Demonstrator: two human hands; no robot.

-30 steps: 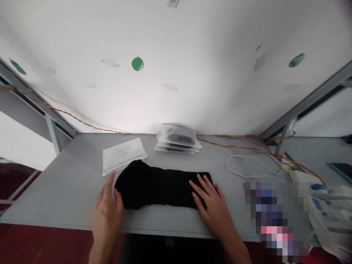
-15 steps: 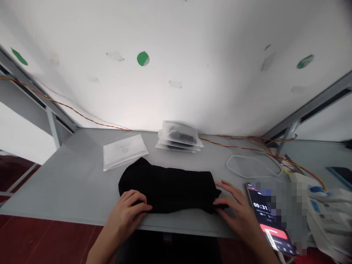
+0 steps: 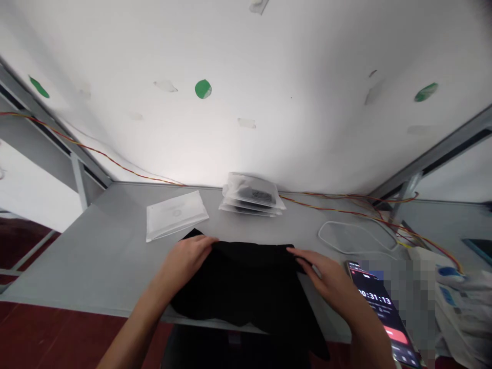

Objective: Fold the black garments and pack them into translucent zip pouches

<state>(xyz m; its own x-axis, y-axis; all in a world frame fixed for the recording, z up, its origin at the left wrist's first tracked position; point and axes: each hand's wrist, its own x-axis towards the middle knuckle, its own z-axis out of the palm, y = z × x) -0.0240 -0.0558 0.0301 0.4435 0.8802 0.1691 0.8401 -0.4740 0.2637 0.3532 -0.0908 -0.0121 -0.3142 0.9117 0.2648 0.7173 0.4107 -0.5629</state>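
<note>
A black cloth garment lies spread across the front of the desk, its near side hanging over the front edge. What kind of garment it is, I cannot make out. My left hand pinches its far edge on the left side. At the far right corner my right hand grips the same edge between thumb and fingers. Behind the cloth are a stack of frosted bags with dark contents and, to the left, some flat white bags.
A phone showing a running timer lies right of my right hand, by a white cable loop. White packages sit at the far right. Red and yellow wires run along the back, below a white wall.
The cloth has opened out from a narrow folded strip, its near part now reaching over the desk edge. Both hands have moved from its near side to its far edge.
</note>
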